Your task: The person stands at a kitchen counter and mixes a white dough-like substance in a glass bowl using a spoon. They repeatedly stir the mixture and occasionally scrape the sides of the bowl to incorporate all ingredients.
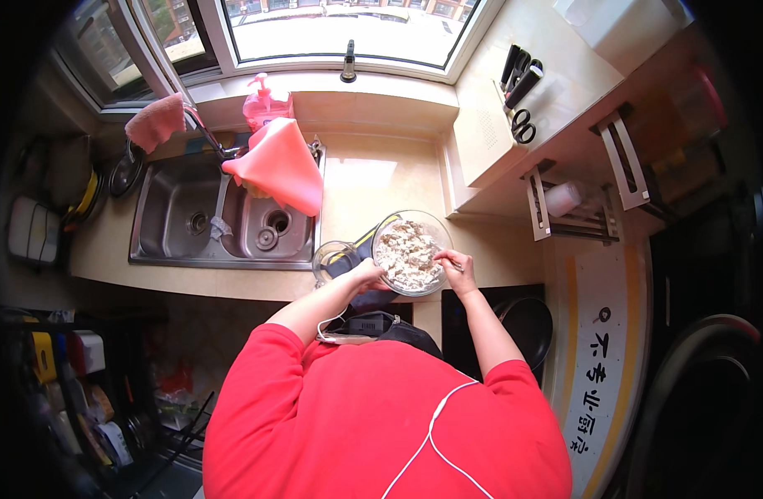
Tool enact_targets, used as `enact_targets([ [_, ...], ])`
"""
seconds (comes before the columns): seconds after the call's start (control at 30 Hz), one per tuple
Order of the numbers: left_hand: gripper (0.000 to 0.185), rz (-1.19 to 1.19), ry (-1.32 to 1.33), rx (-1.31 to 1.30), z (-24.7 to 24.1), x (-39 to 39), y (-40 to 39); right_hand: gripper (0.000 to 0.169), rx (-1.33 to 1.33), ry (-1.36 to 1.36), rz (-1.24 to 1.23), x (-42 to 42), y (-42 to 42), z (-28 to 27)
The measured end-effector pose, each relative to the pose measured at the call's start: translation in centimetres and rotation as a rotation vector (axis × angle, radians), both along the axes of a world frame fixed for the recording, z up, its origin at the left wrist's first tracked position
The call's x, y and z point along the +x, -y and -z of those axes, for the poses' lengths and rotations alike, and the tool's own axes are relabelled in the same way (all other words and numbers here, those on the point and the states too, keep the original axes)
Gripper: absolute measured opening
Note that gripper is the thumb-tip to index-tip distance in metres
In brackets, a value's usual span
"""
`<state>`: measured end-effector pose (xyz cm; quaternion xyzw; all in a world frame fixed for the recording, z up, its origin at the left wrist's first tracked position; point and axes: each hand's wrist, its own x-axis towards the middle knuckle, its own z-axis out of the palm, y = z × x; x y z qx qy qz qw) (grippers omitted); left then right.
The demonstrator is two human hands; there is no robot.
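Observation:
A clear glass bowl (412, 290) holds a lumpy, pale flour mixture (408, 254) at the counter's front edge. My left hand (370, 277) grips the bowl's near left rim. In my right hand (458, 271), at the bowl's right side, is the handle of a thin utensil (457, 267); its other end is hidden in the mixture, so its kind cannot be told. Just left of the bowl stands a clear glass container (322, 265), partly behind my left forearm. A dark strap or cloth with a yellow stripe (372, 232) lies between the two.
Left is a double steel sink (175, 259) with a pink sheet (281, 165) draped over its right basin. A black frying pan (526, 330) sits on the cooktop at right. Knives and scissors (523, 126) stand in a wall holder (484, 140). A white cable (432, 430) hangs over the red shirt.

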<state>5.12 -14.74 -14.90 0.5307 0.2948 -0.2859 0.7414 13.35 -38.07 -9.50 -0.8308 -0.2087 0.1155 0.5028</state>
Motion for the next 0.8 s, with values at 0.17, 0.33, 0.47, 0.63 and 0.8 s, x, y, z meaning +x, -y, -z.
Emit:
enact_targets([
  [0.17,0.028,-0.038,-0.002,-0.02,0.6,-0.4,0.1,0.012,-0.077,0.224,-0.245,-3.7,-2.9,-0.9],
  [0.33,0.026,-0.007,0.0,-0.003,2.6,-0.1,0.1,0.019,0.038,-0.187,-0.125,-2.8,1.4,-4.2],
  [0.47,0.025,-0.002,-0.011,-0.001,1.9,0.0,0.1,0.019,-0.068,-0.211,-0.133,3.6,1.5,-5.0],
  [0.63,0.025,0.022,-0.003,0.016,2.0,-0.1,-0.1,0.019,-0.207,-0.178,-0.279,8.5,-0.8,-5.3],
  [0.8,0.025,-0.036,0.021,-0.033,1.3,-0.4,0.0,0.02,-0.081,-0.26,-0.129,7.7,3.0,-3.3],
])
